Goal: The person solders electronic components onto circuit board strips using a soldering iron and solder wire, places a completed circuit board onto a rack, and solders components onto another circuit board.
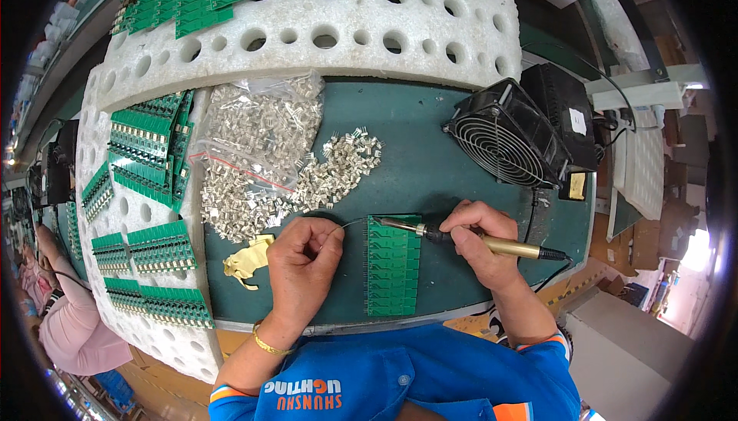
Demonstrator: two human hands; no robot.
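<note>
On the green desk (461, 298), a green circuit-board panel (395, 275) is lying flat near the front edge. The right hand (484, 242) is gripping a soldering iron (511, 248), its tip pointing at the panel's far end; the left hand (307, 261), apart from it, is pinching a thin wire (354, 222) toward that tip. Small metal parts (342, 167) are lying heaped beside a plastic bag (261, 117).

"How's the light?"
"Fairly bright and even on the surface (419, 117) around the fingers (330, 244); white glare far right of them."
"And the picture?"
"Clear near the fingers; farther out, straight edges bend toward blackness."
</note>
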